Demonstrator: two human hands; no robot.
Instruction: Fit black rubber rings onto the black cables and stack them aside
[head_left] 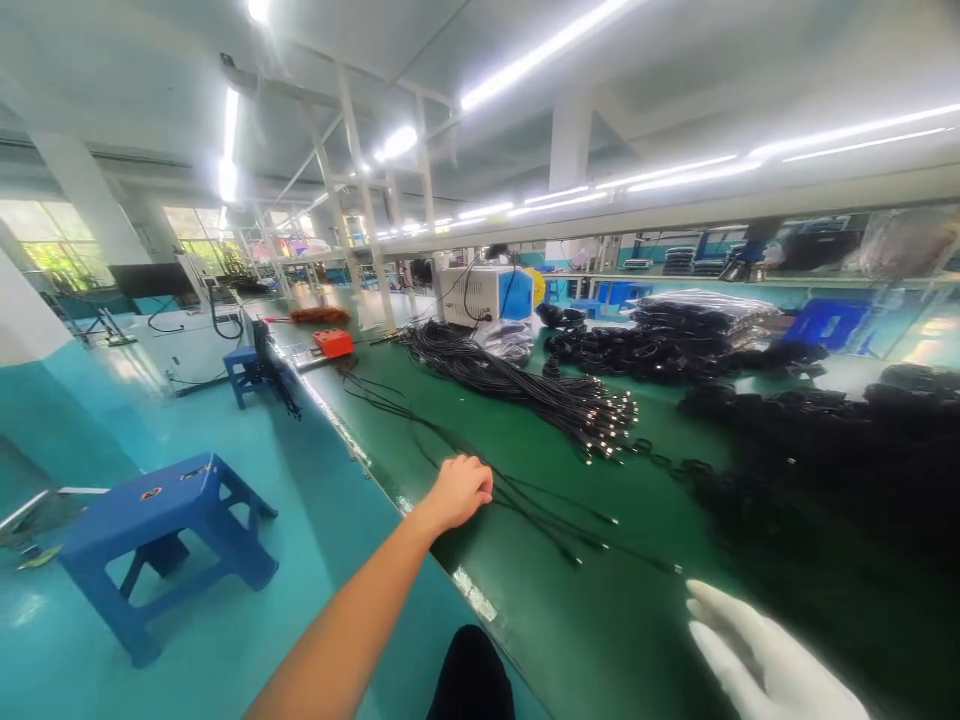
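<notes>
1. Nearest the camera: the right hand [757, 645], in a white glove, at the lower right edge of the view. Thumb and fingers stand somewhat apart, with nothing seen between them. The fingertips are just beside the metal tip [678, 569] of the longest loose cable; contact cannot be confirmed. The spread looks suited to a slim end.

2. Left hand [459, 492]: bare, fingers curled narrowly over a few loose cables [574, 557] near the front edge of the surface [540, 610]. The grip probably gathers the strands and stops them sliding. How firm it is cannot be told.

3. Loose cables: flat on the green surface, passing under the left hand. Their ends fan out towards the right hand, at uneven reach. Held behind the ends, they leave the tips exposed, presumably for easy access.

4. Bundle [517, 385]: a thick sheaf of black cables beyond the loose ones, with bright ends grouped on the near right side. Laying them one way likely makes the ends easy to get at and limits tangling.

5. Black coils [652, 350]: heaped to the right of the bundle, some trailing close to its ends. The heap seems a simple way to store many pieces.

6. Farther along the surface: an orange box [334, 343] near the left edge, and a white-and-blue machine [487, 295] behind the bundle, with a clear bag [508, 342] beside it.

7. Floor, left: a blue stool [161, 500] standing upright, apart from the surface.
</notes>
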